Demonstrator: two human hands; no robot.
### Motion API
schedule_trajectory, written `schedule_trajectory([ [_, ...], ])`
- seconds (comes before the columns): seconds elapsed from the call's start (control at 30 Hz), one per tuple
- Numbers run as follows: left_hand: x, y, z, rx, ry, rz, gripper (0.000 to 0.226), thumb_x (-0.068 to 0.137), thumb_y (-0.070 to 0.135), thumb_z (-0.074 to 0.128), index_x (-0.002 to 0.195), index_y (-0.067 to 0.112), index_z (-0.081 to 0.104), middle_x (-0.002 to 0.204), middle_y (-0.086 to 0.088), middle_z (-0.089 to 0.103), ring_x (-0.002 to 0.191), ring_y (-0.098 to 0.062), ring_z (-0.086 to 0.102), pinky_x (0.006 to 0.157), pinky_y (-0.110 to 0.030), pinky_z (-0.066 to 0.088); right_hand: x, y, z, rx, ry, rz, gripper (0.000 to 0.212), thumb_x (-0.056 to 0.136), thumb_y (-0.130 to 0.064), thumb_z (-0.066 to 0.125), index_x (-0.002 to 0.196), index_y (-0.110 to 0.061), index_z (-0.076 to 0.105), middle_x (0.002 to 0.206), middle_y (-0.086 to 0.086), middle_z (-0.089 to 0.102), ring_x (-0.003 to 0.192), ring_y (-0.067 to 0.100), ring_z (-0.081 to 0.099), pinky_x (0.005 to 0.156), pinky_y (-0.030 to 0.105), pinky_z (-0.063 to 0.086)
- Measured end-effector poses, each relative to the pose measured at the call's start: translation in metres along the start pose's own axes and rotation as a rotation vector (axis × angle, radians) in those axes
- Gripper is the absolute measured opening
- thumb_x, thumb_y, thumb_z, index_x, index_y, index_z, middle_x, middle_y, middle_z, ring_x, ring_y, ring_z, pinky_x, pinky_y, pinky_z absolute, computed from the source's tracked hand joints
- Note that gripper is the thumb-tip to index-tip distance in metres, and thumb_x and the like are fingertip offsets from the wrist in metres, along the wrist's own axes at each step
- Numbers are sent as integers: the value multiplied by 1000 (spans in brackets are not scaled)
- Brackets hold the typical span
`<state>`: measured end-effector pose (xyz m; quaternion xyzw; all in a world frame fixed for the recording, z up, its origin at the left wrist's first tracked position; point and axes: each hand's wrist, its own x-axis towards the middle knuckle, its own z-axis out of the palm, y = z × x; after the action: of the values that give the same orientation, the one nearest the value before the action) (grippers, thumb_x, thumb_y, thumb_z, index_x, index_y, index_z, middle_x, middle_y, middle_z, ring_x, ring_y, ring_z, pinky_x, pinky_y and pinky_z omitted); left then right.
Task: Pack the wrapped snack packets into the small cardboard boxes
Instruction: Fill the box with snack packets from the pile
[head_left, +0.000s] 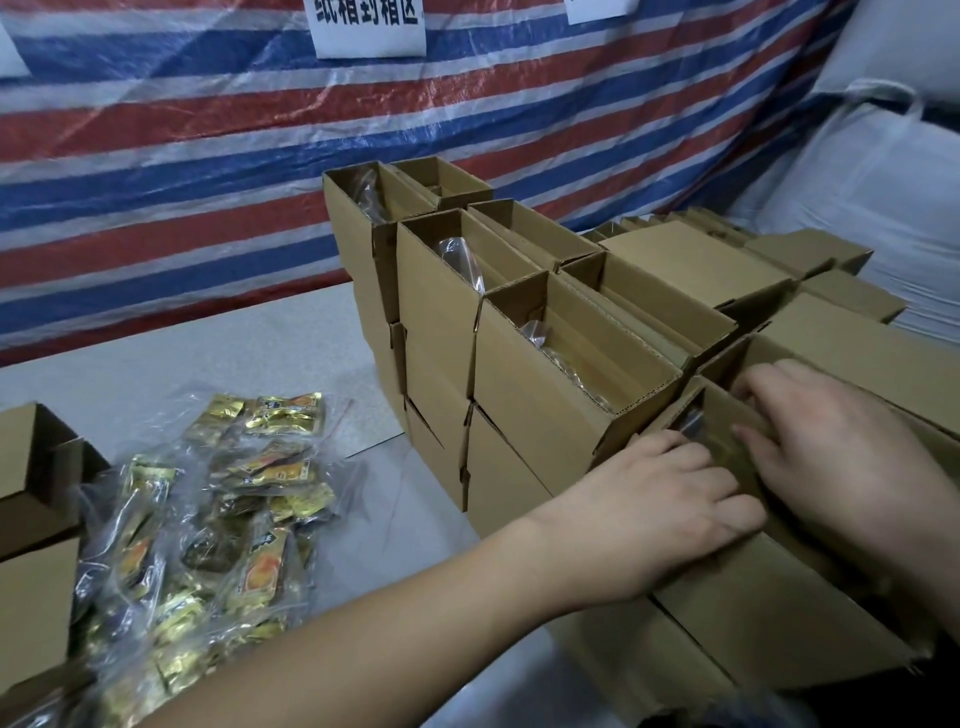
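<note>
A pile of gold and orange wrapped snack packets (208, 519) in clear bags lies on the table at the lower left. At the right, both of my hands are on one small open cardboard box (779, 613). A clear-wrapped packet (693, 423) shows inside its near end. My left hand (670, 499) lies across the box's top with straight fingers pressing down into it. My right hand (831, 441) reaches in from the right, fingers bent down at the far wall and tips hidden. Stacked open boxes (519, 374) behind hold clear-wrapped packets.
More cardboard boxes (701, 260) are stacked to the back right. Another cardboard box (31, 519) stands at the left edge. A red, white and blue striped tarp (208, 156) hangs behind the grey table (182, 353). White sacks (883, 182) fill the right corner.
</note>
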<state>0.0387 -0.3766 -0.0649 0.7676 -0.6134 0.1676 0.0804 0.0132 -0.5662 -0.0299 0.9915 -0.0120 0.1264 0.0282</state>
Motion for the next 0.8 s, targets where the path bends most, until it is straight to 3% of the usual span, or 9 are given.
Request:
schedule_trajectory([
  [0.27,-12,-2,-4,79,-39,-23,54,92,31,56,144,23,44,132,2,53,126,-20,44,115,-39,17,10,-2,-3,-10,1,-66,38,72,-30,75,102,-31,50,82,-14,40,71,9,45,53,17,29],
  [0.37,-19,-2,-7,63,-10,-28,55,92,33,57,145,23,45,139,-1,49,132,-20,40,117,-39,18,20,-7,-3,39,2,-101,38,73,-34,70,100,-37,43,83,-16,40,73,14,51,55,32,50],
  [0.43,-26,-3,-9,70,24,-46,58,90,35,60,145,22,46,141,-2,48,132,-21,39,117,-39,18,24,-13,-2,41,24,-122,38,73,-35,69,102,-37,43,86,-14,42,75,16,53,56,40,54],
  [0.63,-56,-11,-16,-86,228,-123,60,86,27,68,142,14,50,141,-13,46,132,-27,39,115,-41,20,38,-32,-9,16,102,-205,43,68,-20,75,100,-31,48,83,-13,36,71,21,52,56,43,53],
  [0.73,-77,-14,-19,-251,385,-200,50,89,22,69,135,6,56,134,-19,51,126,-31,45,113,-43,25,49,-60,-24,36,106,-276,43,75,-17,71,96,-41,42,81,-16,35,72,24,51,59,49,53],
  [0.8,-100,-22,-20,-293,502,-295,43,89,19,69,128,2,61,127,-19,55,117,-32,51,106,-43,35,58,-92,-39,-1,129,-413,33,86,-25,59,95,-47,36,83,-16,34,74,23,49,61,51,52],
])
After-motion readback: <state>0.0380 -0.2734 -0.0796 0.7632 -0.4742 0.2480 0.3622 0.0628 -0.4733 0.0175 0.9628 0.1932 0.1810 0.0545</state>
